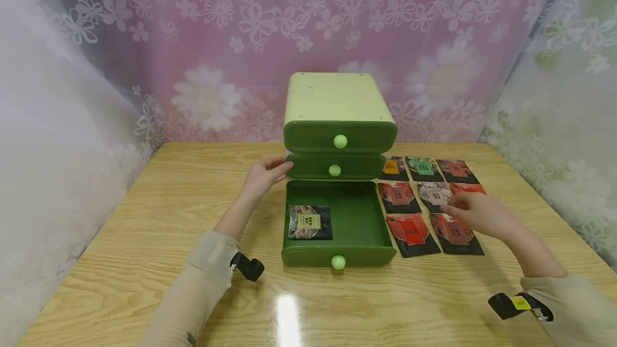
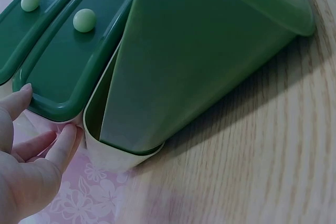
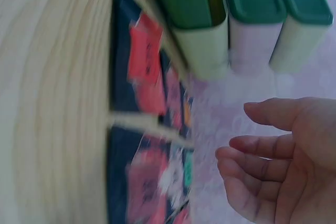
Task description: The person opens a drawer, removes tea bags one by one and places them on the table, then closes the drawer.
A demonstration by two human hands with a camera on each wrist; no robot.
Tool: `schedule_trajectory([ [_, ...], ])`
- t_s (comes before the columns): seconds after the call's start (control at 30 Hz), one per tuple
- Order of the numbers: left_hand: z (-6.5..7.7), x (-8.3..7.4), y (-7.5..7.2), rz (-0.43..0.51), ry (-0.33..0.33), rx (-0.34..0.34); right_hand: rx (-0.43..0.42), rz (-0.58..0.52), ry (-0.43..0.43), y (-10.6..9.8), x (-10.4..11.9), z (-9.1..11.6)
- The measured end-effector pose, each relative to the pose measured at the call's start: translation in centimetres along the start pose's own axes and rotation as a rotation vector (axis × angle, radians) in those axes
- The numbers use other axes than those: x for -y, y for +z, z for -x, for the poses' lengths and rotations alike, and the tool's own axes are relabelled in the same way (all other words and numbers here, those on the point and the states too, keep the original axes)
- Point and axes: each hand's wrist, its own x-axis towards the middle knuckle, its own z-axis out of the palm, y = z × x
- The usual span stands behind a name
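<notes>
A small cabinet with a cream top and green drawer fronts stands at the table's middle. My left hand holds its left side at the middle drawer: in the left wrist view the thumb lies on the front's edge and the fingers against the side. The bottom drawer is pulled out, a dark tea packet lying in its left part. Over the packets on the right, my right hand hovers with loosely bent fingers. Nothing is between those fingers in the right wrist view.
Several flat packets lie in rows right of the cabinet, among them a red one, a green-labelled one and a pale one. They sit on the wooden table. A pink floral curtain hangs behind.
</notes>
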Motion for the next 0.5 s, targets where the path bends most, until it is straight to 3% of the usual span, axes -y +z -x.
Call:
schedule_trajectory([
  [0.23, -0.1, 0.1, 0.0, -0.008, 0.005, -0.001, 0.061, -0.116, -0.077, -0.7, 3.7, -1.2],
  [0.5, 0.0, -0.1, -0.1, -0.014, 0.013, 0.0, 0.152, -0.165, -0.197, -1.2, 7.7, -3.2],
])
